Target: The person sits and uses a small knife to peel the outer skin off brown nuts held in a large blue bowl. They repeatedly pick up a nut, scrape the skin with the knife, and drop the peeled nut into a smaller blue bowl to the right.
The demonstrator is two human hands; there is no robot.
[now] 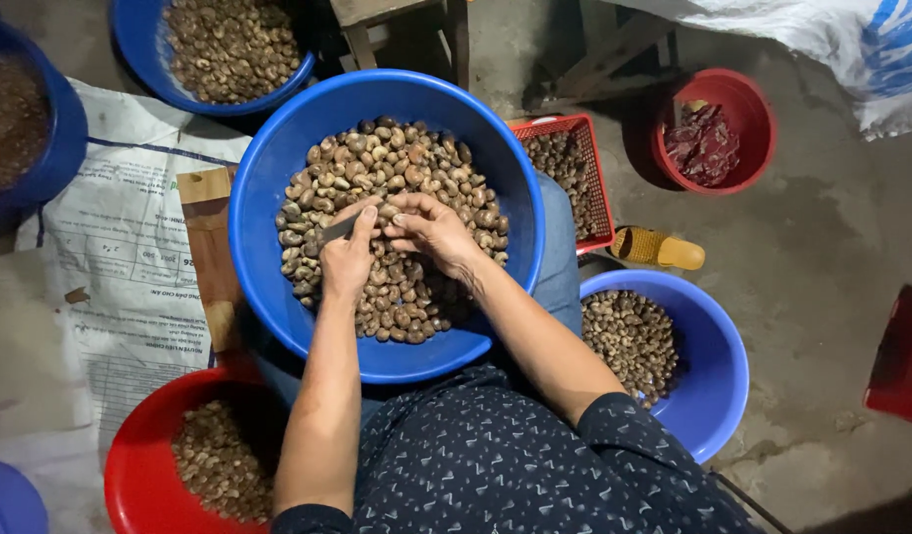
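A large blue basin (268, 198) rests on my lap, filled with brown cashew nuts (416, 163). My left hand (345, 259) is over the nuts, gripping a small dark knife (339, 229) whose blade points toward my right hand. My right hand (431, 229) has its fingers pinched around a single nut, held against the knife tip. Both hands meet near the middle of the basin.
A red basin (139, 465) of pale nuts sits at lower left, a blue basin (718, 366) of nuts at right, a red mesh basket (587, 173) behind it. Another blue basin (144, 44) at the top, a red bucket (748, 104), a yellow sandal (659, 247), printed sacks on concrete floor.
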